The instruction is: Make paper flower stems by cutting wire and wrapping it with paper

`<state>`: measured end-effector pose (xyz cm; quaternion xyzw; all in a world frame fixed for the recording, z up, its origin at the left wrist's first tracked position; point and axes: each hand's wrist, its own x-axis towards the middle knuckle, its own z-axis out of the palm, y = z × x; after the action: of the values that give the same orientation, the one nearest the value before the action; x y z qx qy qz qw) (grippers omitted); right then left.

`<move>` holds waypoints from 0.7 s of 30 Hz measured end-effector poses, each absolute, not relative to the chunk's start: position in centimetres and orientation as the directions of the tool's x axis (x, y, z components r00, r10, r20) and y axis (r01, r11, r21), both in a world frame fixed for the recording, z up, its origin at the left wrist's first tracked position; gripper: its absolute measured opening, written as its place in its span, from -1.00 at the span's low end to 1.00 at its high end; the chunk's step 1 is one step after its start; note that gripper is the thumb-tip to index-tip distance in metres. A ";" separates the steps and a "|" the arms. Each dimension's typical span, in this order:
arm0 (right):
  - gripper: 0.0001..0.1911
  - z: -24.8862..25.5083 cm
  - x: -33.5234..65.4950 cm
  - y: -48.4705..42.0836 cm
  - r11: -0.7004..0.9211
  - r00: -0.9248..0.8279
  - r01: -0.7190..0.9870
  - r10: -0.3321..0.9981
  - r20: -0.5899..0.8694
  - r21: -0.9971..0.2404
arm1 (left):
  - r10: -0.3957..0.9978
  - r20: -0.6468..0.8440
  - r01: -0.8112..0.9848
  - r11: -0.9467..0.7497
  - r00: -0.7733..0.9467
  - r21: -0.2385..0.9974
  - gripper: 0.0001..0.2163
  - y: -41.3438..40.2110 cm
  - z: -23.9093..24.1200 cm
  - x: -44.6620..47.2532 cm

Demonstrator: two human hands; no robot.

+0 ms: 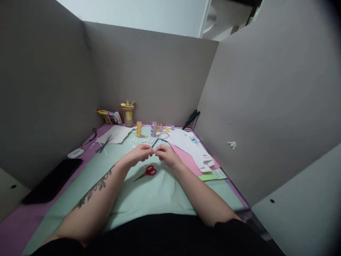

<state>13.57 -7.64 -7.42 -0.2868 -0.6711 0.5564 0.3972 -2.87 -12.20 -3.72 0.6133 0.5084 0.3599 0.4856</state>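
Over the middle of the table, my left hand [144, 153] and my right hand [167, 155] meet fingertip to fingertip. Both are closed in a pinch; whatever they hold is too small to make out. Just below them red-handled scissors [150, 170] lie on the pale green cloth [157, 199], blades pointing left. Beyond my fingers are scattered white scraps [135, 141], a thin ring-shaped loop [163, 136] and a dark slim strip [155, 143], partly hidden by the hands. A yellow spool [139, 129] and a purple spool [153, 128] stand farther back, beside small yellow and purple star-like pieces [166, 128].
Grey panels enclose the table. At left lie a black phone-like slab [54, 179], a white case [75, 153], dark thin strips [108, 142] and white paper [119, 133]. A snack packet [110, 116] and bottle [128, 115] stand behind. Papers [189, 145] and dark-handled pliers [191, 119] are at right.
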 end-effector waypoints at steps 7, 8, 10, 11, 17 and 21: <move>-0.91 -7.5 14.9 -6.3 0.448 -0.539 0.158 0.786 0.303 -0.880 | 0.935 -0.126 0.529 -0.074 0.332 0.845 -0.81 -12.5 -3.8 -3.1; -0.93 -7.4 15.0 -6.3 0.480 -0.535 0.187 0.781 0.321 -0.857 | 0.934 -0.126 0.573 -0.095 0.333 0.814 -0.81 -12.5 -3.9 -3.0; -0.96 -7.2 15.0 -6.4 0.511 -0.521 0.209 0.780 0.347 -0.834 | 0.939 -0.107 0.618 -0.127 0.328 0.776 -0.85 -12.5 -4.2 -2.7; -0.96 -7.1 15.0 -6.5 0.541 -0.515 0.223 0.772 0.373 -0.811 | 0.942 -0.095 0.624 -0.135 0.321 0.770 -0.87 -12.4 -4.5 -2.5; -0.90 -6.0 14.6 -8.3 0.771 -0.565 0.277 0.613 0.552 -0.573 | 0.982 -0.034 0.608 -0.088 0.186 0.789 -0.93 -11.5 -5.9 -2.2; -0.88 -5.5 14.4 -9.2 0.818 -0.587 0.261 0.557 0.588 -0.513 | 0.994 -0.054 0.497 -0.001 0.098 0.868 -0.89 -11.2 -5.7 -2.7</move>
<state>14.42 -9.20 -5.51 -0.2349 -0.8702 0.1899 0.3893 -2.68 -11.19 -5.73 0.6311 0.5906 0.3199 0.3879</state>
